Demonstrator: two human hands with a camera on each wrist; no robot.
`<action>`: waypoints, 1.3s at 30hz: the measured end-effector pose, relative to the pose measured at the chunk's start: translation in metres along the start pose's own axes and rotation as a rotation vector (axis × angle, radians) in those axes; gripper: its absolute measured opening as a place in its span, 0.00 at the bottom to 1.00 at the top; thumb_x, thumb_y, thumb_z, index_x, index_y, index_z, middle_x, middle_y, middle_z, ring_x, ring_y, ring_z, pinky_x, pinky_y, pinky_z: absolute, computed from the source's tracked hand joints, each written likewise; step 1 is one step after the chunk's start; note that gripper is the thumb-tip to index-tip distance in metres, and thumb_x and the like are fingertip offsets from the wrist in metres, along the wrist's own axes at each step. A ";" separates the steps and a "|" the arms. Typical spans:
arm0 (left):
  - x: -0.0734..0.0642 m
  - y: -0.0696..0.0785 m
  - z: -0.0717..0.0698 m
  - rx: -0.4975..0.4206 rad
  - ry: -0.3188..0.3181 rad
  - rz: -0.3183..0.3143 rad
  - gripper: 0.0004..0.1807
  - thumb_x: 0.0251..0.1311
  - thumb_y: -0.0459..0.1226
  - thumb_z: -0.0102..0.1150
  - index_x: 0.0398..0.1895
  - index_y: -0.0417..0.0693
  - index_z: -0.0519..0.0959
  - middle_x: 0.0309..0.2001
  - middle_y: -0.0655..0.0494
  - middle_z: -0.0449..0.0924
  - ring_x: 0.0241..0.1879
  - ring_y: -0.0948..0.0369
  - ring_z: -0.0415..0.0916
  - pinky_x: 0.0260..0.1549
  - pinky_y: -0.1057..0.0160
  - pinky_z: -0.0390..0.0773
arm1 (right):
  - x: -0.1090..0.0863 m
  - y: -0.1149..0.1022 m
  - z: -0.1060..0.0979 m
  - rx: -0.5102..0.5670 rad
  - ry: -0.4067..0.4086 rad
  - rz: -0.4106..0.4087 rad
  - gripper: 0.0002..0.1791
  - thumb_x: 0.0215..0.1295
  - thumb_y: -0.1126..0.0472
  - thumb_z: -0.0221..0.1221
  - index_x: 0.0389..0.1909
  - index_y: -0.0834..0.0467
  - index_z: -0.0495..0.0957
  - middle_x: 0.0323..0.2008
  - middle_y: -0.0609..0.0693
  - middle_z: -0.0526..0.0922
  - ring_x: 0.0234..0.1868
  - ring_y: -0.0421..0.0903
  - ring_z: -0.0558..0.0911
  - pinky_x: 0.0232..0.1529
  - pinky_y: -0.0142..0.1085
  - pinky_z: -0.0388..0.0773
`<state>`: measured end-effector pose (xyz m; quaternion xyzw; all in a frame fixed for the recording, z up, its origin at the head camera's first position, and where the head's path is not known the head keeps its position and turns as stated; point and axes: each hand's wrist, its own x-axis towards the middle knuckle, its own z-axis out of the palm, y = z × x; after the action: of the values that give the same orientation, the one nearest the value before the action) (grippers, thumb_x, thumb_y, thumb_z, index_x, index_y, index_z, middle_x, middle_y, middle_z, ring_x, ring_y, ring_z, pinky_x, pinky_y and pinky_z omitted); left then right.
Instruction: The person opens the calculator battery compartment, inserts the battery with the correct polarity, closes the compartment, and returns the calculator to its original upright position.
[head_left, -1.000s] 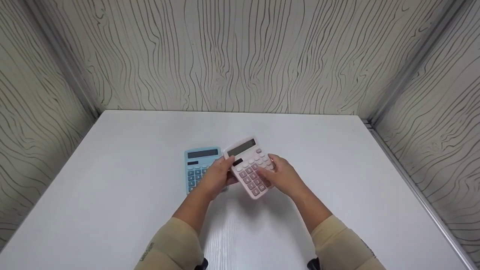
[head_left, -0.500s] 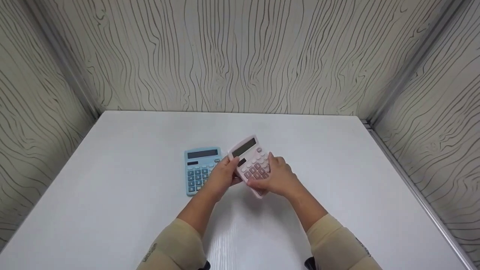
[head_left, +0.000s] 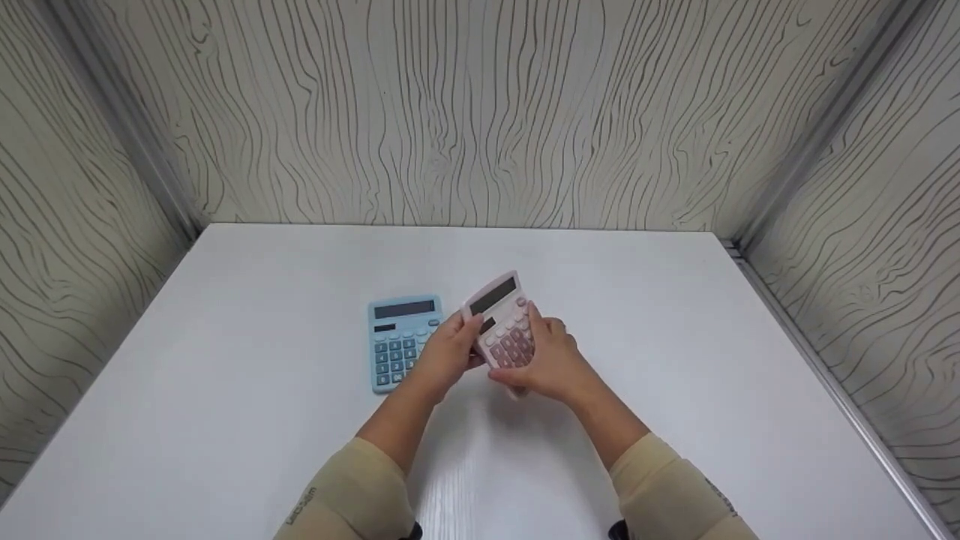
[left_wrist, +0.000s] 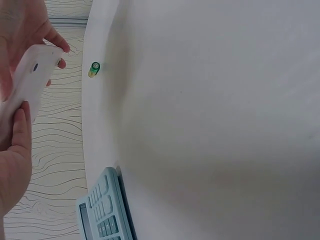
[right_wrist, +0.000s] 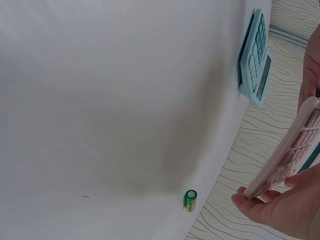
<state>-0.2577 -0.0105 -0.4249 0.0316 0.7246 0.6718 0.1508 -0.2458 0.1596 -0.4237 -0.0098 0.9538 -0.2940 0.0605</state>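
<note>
Pink calc [head_left: 505,327], pinched by L hand [head_left: 445,352] & R hand [head_left: 553,365], lower pt. mostly hidden, blue calc [head_left: 397,339] partly covered

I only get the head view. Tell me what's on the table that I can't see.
Observer: A green-and-yellow battery on the white table; it shows in the wrist views.
Operator: Now describe the back of the pink calculator.
Observer: The left wrist view shows a small dark spot on that pale back.
Operator: Report on the left hand back there.
Observer: Its fingers touch the calculator's back, by the left wrist view.
</note>
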 end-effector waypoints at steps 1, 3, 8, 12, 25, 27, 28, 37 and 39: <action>0.000 0.001 0.000 0.005 -0.002 0.001 0.25 0.66 0.55 0.39 0.63 0.59 0.64 0.49 0.58 0.76 0.44 0.61 0.77 0.46 0.61 0.76 | 0.000 0.000 0.000 0.013 -0.001 0.000 0.73 0.25 0.24 0.64 0.72 0.51 0.38 0.64 0.59 0.55 0.58 0.53 0.64 0.57 0.50 0.66; -0.001 0.002 0.000 0.004 -0.012 0.014 0.25 0.65 0.56 0.40 0.62 0.60 0.65 0.49 0.57 0.76 0.44 0.61 0.77 0.46 0.61 0.76 | 0.000 0.001 0.000 0.046 -0.004 -0.003 0.72 0.27 0.25 0.64 0.72 0.51 0.38 0.64 0.59 0.55 0.57 0.53 0.65 0.57 0.50 0.66; 0.000 0.002 -0.002 -0.061 -0.038 0.042 0.30 0.64 0.61 0.33 0.59 0.57 0.68 0.48 0.53 0.76 0.45 0.58 0.77 0.45 0.60 0.76 | 0.000 0.004 -0.001 0.183 -0.020 -0.027 0.67 0.34 0.31 0.67 0.72 0.50 0.39 0.64 0.59 0.55 0.56 0.54 0.65 0.58 0.54 0.63; 0.000 0.000 -0.003 -0.143 -0.047 0.042 0.34 0.63 0.63 0.29 0.58 0.53 0.70 0.47 0.50 0.75 0.45 0.57 0.77 0.44 0.61 0.77 | -0.001 0.004 -0.002 0.315 -0.059 -0.042 0.62 0.40 0.38 0.68 0.72 0.49 0.41 0.65 0.57 0.56 0.59 0.54 0.64 0.59 0.56 0.61; 0.004 -0.008 0.002 -0.202 -0.080 -0.003 0.38 0.60 0.66 0.28 0.65 0.55 0.62 0.62 0.50 0.65 0.62 0.52 0.63 0.54 0.54 0.69 | -0.009 -0.005 -0.010 0.636 -0.296 -0.154 0.49 0.52 0.42 0.58 0.71 0.47 0.43 0.66 0.59 0.55 0.61 0.57 0.63 0.57 0.54 0.65; 0.004 -0.009 0.002 -0.211 -0.103 0.003 0.42 0.56 0.70 0.28 0.67 0.57 0.58 0.65 0.50 0.60 0.64 0.51 0.58 0.57 0.52 0.66 | -0.010 -0.006 -0.009 0.652 -0.324 -0.173 0.47 0.53 0.43 0.56 0.71 0.45 0.43 0.64 0.60 0.55 0.59 0.57 0.65 0.57 0.53 0.65; 0.004 -0.010 0.002 -0.219 -0.115 0.010 0.44 0.54 0.71 0.28 0.68 0.57 0.56 0.66 0.49 0.58 0.65 0.51 0.57 0.57 0.51 0.65 | -0.010 -0.007 -0.009 0.666 -0.340 -0.181 0.47 0.53 0.43 0.56 0.71 0.44 0.42 0.64 0.61 0.55 0.59 0.57 0.65 0.57 0.53 0.65; 0.001 -0.011 0.003 -0.342 -0.221 0.042 0.46 0.53 0.72 0.28 0.68 0.55 0.54 0.61 0.47 0.65 0.62 0.50 0.62 0.58 0.48 0.63 | -0.014 -0.012 -0.009 0.759 -0.434 -0.246 0.45 0.54 0.44 0.53 0.71 0.42 0.42 0.62 0.61 0.54 0.63 0.60 0.59 0.60 0.55 0.59; 0.000 -0.010 0.005 -0.359 -0.214 0.011 0.47 0.51 0.73 0.30 0.67 0.54 0.56 0.59 0.46 0.66 0.60 0.49 0.64 0.55 0.47 0.66 | -0.014 -0.011 -0.009 0.774 -0.451 -0.245 0.45 0.55 0.44 0.52 0.71 0.42 0.42 0.64 0.60 0.53 0.65 0.61 0.56 0.61 0.56 0.57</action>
<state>-0.2548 -0.0072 -0.4353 0.0796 0.5730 0.7836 0.2266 -0.2330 0.1561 -0.4082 -0.1628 0.7287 -0.6241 0.2302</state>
